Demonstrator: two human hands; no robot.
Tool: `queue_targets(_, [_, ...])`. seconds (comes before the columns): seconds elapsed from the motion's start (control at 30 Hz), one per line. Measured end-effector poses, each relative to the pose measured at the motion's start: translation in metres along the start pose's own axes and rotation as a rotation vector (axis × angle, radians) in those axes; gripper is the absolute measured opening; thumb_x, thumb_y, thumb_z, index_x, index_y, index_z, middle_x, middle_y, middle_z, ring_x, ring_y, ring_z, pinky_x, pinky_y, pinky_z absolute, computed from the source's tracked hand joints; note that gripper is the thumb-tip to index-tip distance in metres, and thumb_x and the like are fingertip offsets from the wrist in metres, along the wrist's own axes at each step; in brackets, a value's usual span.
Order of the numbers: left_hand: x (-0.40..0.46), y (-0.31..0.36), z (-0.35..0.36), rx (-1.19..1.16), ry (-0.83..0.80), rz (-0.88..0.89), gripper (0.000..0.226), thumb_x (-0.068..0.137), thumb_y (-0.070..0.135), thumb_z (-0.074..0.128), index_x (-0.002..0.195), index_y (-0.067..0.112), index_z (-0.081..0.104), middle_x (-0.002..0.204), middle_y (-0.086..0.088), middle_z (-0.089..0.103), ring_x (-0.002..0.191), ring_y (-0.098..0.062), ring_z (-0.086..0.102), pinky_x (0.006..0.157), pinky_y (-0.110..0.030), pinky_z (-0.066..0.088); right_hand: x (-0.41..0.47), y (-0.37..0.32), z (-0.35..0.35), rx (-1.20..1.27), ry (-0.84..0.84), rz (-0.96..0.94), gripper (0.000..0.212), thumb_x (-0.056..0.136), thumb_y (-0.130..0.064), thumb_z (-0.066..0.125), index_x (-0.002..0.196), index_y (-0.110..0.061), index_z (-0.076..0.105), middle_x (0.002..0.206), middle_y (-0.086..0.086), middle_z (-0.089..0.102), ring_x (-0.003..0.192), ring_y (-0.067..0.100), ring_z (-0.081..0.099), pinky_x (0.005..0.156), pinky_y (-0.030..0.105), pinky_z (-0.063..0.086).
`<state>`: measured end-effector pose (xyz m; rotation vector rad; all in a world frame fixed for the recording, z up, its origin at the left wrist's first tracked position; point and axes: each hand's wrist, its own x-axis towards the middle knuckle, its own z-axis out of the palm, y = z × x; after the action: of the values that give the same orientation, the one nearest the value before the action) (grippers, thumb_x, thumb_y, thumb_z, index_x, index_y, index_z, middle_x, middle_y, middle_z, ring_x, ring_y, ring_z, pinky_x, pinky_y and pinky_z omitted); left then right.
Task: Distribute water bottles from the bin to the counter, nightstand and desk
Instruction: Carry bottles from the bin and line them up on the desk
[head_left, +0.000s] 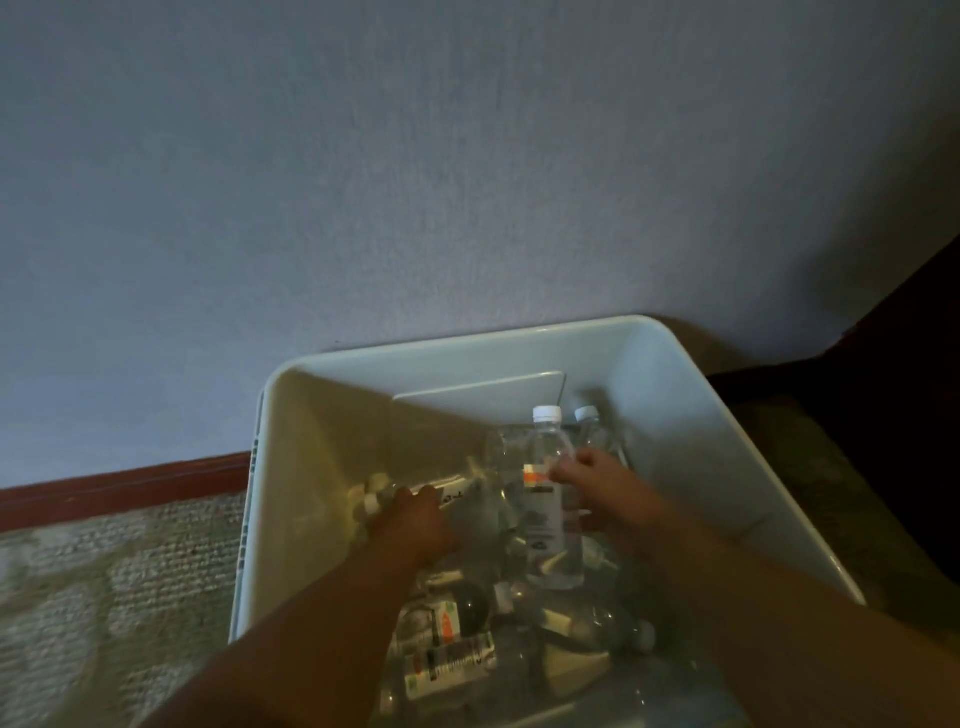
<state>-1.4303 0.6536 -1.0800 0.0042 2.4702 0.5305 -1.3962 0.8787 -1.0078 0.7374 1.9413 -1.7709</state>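
We looked down into a pale plastic bin (670, 374) that stood on the carpet (104, 561) against the wall (415, 156), with the red-brown baseboard (119, 483) running behind its left side. Clear water bottles (447, 660) lay heaped in the bin's near half, most of them on their sides with labels facing up. Toward the far right corner one bottle (548, 499) stood nearly upright with a white cap, and a second capped bottle (589, 431) stood just behind it to the right.

Our left hand (415, 525) reached down near the bin's left wall and curled its fingers over a bottle on its side (452, 491), whose white cap pointed at that wall. Our right hand (597, 488) reached in beside the upright bottle, fingertips pinching it at the label; the blur kept us from seeing the grip more closely. A dark piece of furniture (893, 395) stood to the right of the bin.
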Motion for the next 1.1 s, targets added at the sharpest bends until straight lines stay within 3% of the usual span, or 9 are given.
queue_targets(0.13, [-0.004, -0.001, -0.003, -0.209, -0.141, 0.024, 0.077, 0.074, 0.026, 0.086, 0.134, 0.020, 0.038, 0.126, -0.006, 0.054, 0.094, -0.015, 0.056, 0.065, -0.019, 0.047, 0.000, -0.011, 0.010, 0.319, -0.078, 0.051, 0.033, 0.098, -0.034, 0.046, 0.083, -0.014, 0.067, 0.076, 0.008, 0.065, 0.067, 0.023, 0.060, 0.066, 0.035, 0.047])
queue_targets(0.23, [-0.015, 0.001, 0.010, -0.213, -0.159, 0.062, 0.092, 0.072, 0.021, 0.087, 0.147, 0.020, 0.033, 0.138, -0.007, 0.055, 0.120, -0.025, 0.056, 0.095, -0.032, 0.049, 0.000, -0.011, 0.020, 0.313, -0.125, 0.078, 0.032, 0.093, -0.039, 0.061, 0.096, -0.009, 0.072, 0.083, 0.011, 0.073, 0.075, 0.027, 0.069, 0.068, 0.037, 0.054])
queue_targets(0.3, [-0.020, 0.006, 0.017, -0.238, -0.086, 0.146, 0.057, 0.078, 0.024, 0.083, 0.129, 0.027, 0.056, 0.129, 0.000, 0.064, 0.116, -0.021, 0.060, 0.101, -0.035, 0.049, -0.003, -0.006, 0.031, 0.213, -0.138, 0.124, 0.031, 0.087, -0.036, 0.072, 0.104, -0.011, 0.073, 0.089, 0.013, 0.078, 0.079, 0.030, 0.075, 0.065, 0.037, 0.059])
queue_targets(0.4, [-0.024, 0.017, 0.007, -0.312, -0.023, 0.248, 0.017, 0.089, 0.027, 0.071, 0.107, 0.026, 0.070, 0.113, 0.001, 0.071, 0.106, -0.018, 0.065, 0.090, -0.028, 0.050, -0.002, -0.005, 0.041, 0.195, -0.158, 0.058, 0.043, 0.085, -0.022, 0.075, 0.120, 0.002, 0.065, 0.107, 0.022, 0.070, 0.094, 0.035, 0.068, 0.086, 0.046, 0.056])
queue_targets(0.47, [-0.031, 0.025, -0.012, -0.344, 0.017, 0.272, 0.022, 0.087, 0.036, 0.073, 0.107, 0.028, 0.071, 0.108, 0.001, 0.073, 0.093, -0.013, 0.066, 0.076, -0.020, 0.045, -0.005, -0.015, 0.039, 0.210, -0.129, -0.017, 0.037, 0.089, -0.021, 0.071, 0.118, 0.001, 0.066, 0.106, 0.022, 0.069, 0.094, 0.034, 0.069, 0.089, 0.049, 0.056])
queue_targets(0.57, [-0.056, 0.030, -0.048, -0.455, 0.105, 0.242, 0.037, 0.075, 0.053, 0.079, 0.108, 0.038, 0.071, 0.089, 0.013, 0.074, 0.073, -0.001, 0.065, 0.061, -0.019, 0.048, -0.024, -0.040, 0.035, 0.355, -0.121, -0.059, 0.031, 0.094, -0.024, 0.062, 0.118, -0.005, 0.065, 0.099, 0.019, 0.070, 0.084, 0.029, 0.072, 0.071, 0.040, 0.059])
queue_targets(0.73, [-0.125, 0.031, -0.133, -0.788, 0.265, 0.194, 0.035, 0.058, 0.051, 0.090, 0.085, 0.057, 0.069, 0.084, 0.022, 0.075, 0.076, 0.005, 0.070, 0.059, -0.007, 0.049, -0.087, -0.090, 0.032, 0.516, -0.181, 0.011, 0.046, 0.084, -0.031, 0.061, 0.121, -0.004, 0.064, 0.091, 0.016, 0.068, 0.078, 0.029, 0.066, 0.075, 0.043, 0.056])
queue_targets(0.93, [-0.223, 0.042, -0.264, -0.975, 0.310, 0.246, 0.045, 0.064, 0.017, 0.093, 0.102, 0.033, 0.076, 0.092, 0.013, 0.078, 0.086, -0.005, 0.074, 0.070, -0.014, 0.055, -0.174, -0.181, 0.047, 0.631, -0.222, 0.037, 0.067, 0.077, -0.052, 0.073, 0.123, -0.005, 0.063, 0.101, 0.014, 0.070, 0.084, 0.025, 0.069, 0.076, 0.042, 0.059])
queue_targets(1.1, [-0.313, 0.054, -0.379, -1.045, 0.378, 0.340, 0.053, 0.058, 0.040, 0.087, 0.108, 0.035, 0.074, 0.101, 0.014, 0.077, 0.094, -0.003, 0.072, 0.074, -0.014, 0.056, -0.245, -0.275, 0.062, 0.465, -0.278, -0.075, 0.070, 0.074, -0.055, 0.074, 0.133, -0.021, 0.059, 0.111, 0.012, 0.074, 0.092, 0.028, 0.075, 0.075, 0.042, 0.060])
